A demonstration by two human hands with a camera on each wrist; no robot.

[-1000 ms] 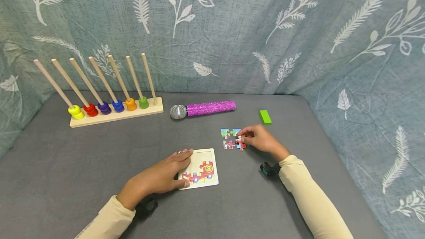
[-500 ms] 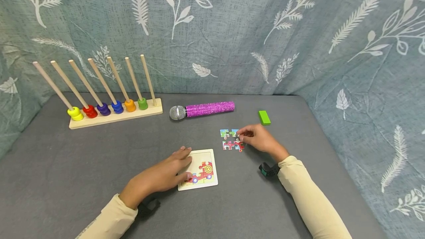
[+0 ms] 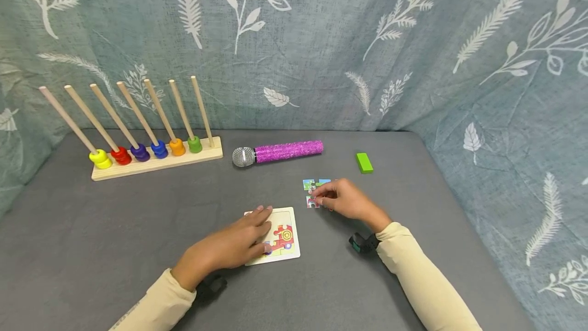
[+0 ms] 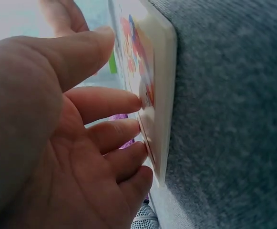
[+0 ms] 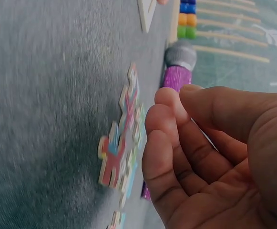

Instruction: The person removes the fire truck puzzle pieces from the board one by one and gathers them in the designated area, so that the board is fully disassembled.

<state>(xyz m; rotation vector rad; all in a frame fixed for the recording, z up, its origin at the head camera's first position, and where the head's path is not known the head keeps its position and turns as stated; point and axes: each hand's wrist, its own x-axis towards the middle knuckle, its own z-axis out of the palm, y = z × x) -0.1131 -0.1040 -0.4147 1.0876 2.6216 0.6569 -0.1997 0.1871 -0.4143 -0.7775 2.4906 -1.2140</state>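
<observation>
My left hand (image 3: 239,239) rests its straight fingers on a shallow jigsaw tray (image 3: 294,234), cream with a red vehicle picture partly filled in. In the left wrist view the fingertips touch the face of the tray (image 4: 167,95). My right hand (image 3: 346,199) hovers over a small cluster of loose jigsaw pieces (image 3: 309,184), fingers loosely bent. Seen from the right wrist, thumb and index tips lie close together with nothing visible between them. A red piece (image 5: 112,164) and others lie flat below the fingers. In the head view, the hand hides part of the cluster.
A sparkly purple microphone (image 3: 289,151) lies behind the pieces. At the back left stands a wooden peg rack (image 3: 156,163) with coloured beads on upright rods. A green block (image 3: 364,163) sits to the right, near the patterned cloth backdrop (image 3: 303,65).
My right hand has shifted left over the jigsaw pieces, covering the lower right one more. The left hand has slid slightly right across the tray.
</observation>
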